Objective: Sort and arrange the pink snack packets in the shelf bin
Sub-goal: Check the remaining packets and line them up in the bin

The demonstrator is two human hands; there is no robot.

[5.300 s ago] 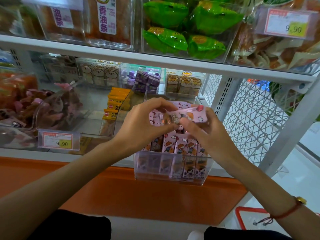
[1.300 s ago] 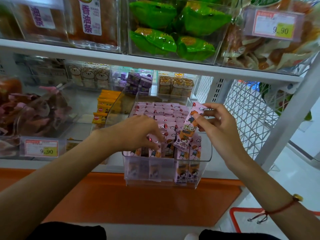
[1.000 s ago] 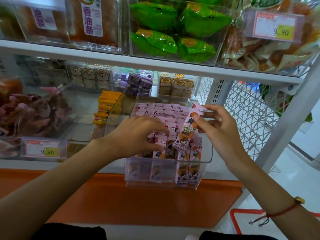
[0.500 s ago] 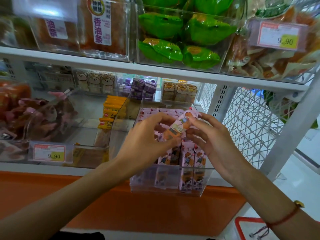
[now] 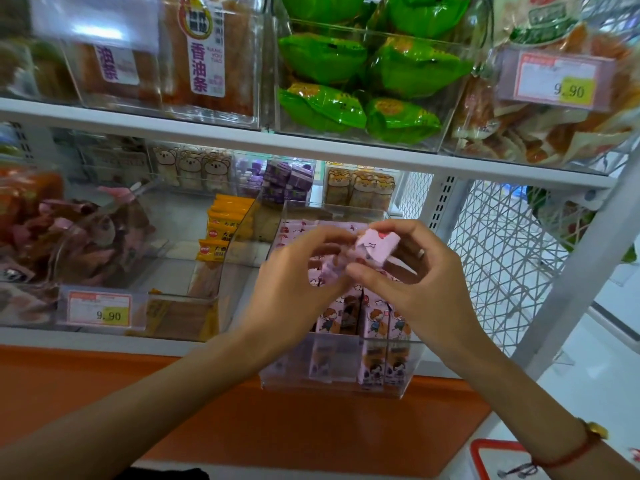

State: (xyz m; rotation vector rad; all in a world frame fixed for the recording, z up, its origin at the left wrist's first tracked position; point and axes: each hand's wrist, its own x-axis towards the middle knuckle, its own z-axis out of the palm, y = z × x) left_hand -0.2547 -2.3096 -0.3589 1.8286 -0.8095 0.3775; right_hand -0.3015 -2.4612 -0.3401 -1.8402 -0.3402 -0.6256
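Observation:
A clear shelf bin (image 5: pixel 401 370) juts over the front edge of the lower shelf, packed with upright pink snack packets (image 5: pixel 374 327) printed with cartoon figures. Above the bin, both hands hold one pink packet (image 5: pixel 375 245) between them. My left hand (image 5: pixel 294 289) pinches its lower left end. My right hand (image 5: pixel 422 289) grips its upper right end with thumb and fingers. The held packet is blurred and tilted, its pale top end pointing up and right. Both hands hide the middle rows of the bin.
Left of the bin are orange packets (image 5: pixel 225 223) in a clear bin and a 9.90 price tag (image 5: pixel 100 310). Purple boxes (image 5: pixel 287 181) stand behind. The upper shelf (image 5: pixel 311 143) holds green packets (image 5: pixel 360 84). White wire mesh (image 5: pixel 502 258) closes the right side. A red-rimmed basket (image 5: pixel 491 459) sits below.
My left hand left the packets in the bin and rose to join my right hand on the held packet. The packet turned from hanging lengthwise to pointing up and right.

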